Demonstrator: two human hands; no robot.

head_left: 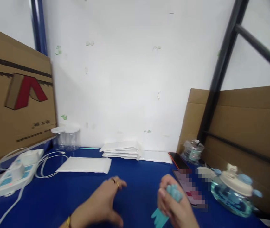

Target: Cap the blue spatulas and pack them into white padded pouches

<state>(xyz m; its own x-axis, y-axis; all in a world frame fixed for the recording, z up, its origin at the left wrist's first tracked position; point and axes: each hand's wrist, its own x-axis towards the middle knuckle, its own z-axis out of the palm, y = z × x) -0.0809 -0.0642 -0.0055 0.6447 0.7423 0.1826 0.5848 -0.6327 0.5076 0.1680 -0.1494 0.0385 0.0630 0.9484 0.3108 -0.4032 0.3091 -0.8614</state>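
My right hand (176, 207) is closed around a teal soft thing with finger-like tips (160, 218). One end of it bulges out above my thumb and the other hangs below my fist; the middle is hidden in my palm. My left hand (101, 199) hovers over the blue table (135, 190), thumb and fingers apart, with nothing in it. It wears a ring and a yellow bracelet. Beyond that hand lies a flat white packet (85, 165). Right of my fist are a patterned, partly pixelated flat item (189, 188) and a dark phone with a red edge (179, 161).
A power strip (18, 174) with white cables lies at the left, near clear lidded jars (72, 139). Stacked white packets (120, 149) rest against the wall. At the right stand a clear bottle with blue liquid (232, 193) and a plastic-wrapped cup (193, 152). Cardboard (251, 126) flanks the table.
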